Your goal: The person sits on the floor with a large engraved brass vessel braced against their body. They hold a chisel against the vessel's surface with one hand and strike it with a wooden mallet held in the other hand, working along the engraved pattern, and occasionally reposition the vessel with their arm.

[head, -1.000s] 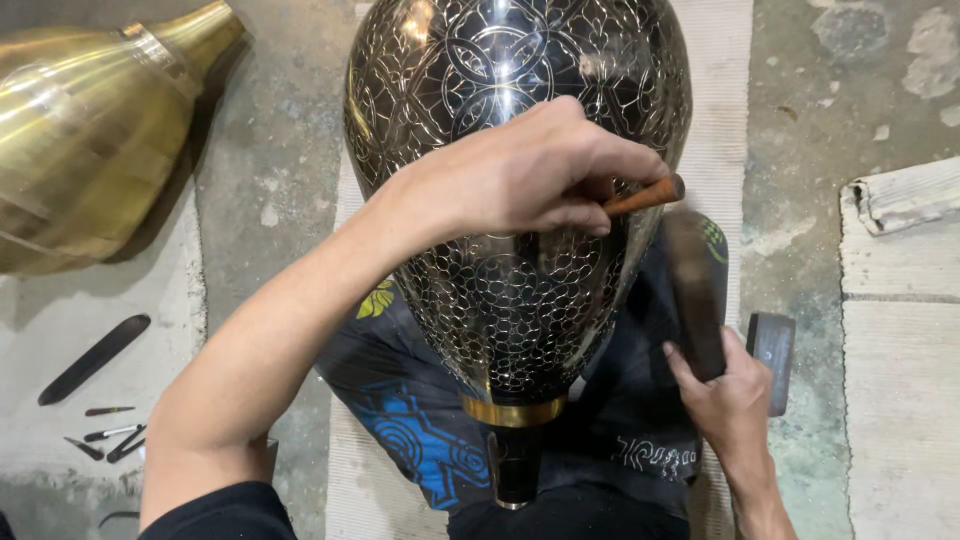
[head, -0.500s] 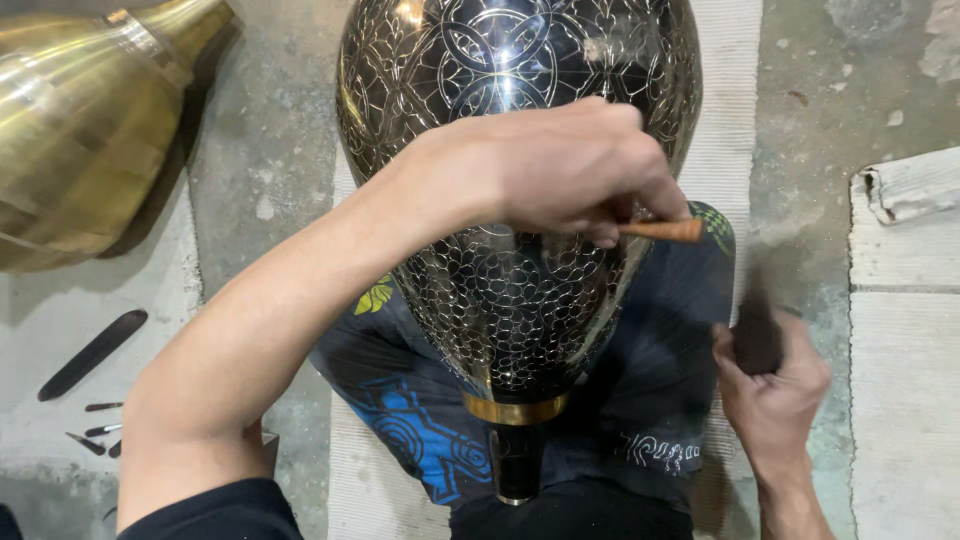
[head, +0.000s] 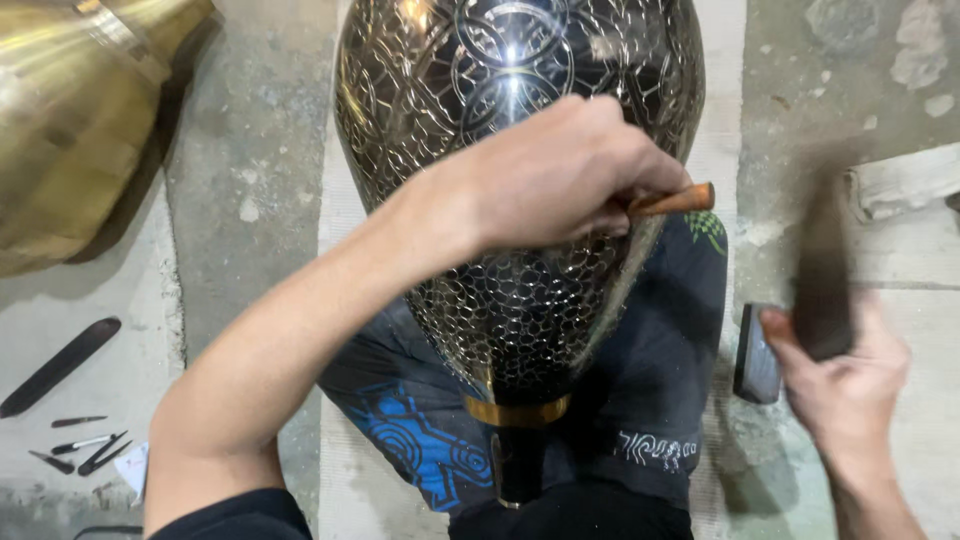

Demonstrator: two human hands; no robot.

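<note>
Engraving in hand: you are chasing the pattern into the big dark metal vessel (head: 520,180), which fills the upper centre of the frame and tapers down to a brass collar (head: 517,410) at lower centre, lying on a dark printed cloth (head: 640,400).

Your left hand (head: 550,180), centre frame, is closed round a chisel (head: 672,201); only its copper-coloured butt shows at the right of the fist, and the tip is hidden under the hand. Your right hand (head: 845,385), lower right, is clamped on a hammer (head: 822,270), raised and blurred, well apart from the chisel butt.

My reading: mid-stroke. The next blow needs the hammer face to land square on that butt, with the chisel held steady on the curved, slippery wall.

Around:
- A dark flat block (head: 756,353) just beside the right hand's fingers.
- A plain brass vessel (head: 75,130), upper left.
- A long dark flat tool (head: 60,365) and several small punches (head: 85,450), lower left on the concrete floor (head: 250,180).

Nothing lies between hammer and chisel. The knuckles sit close to the strike point.
</note>
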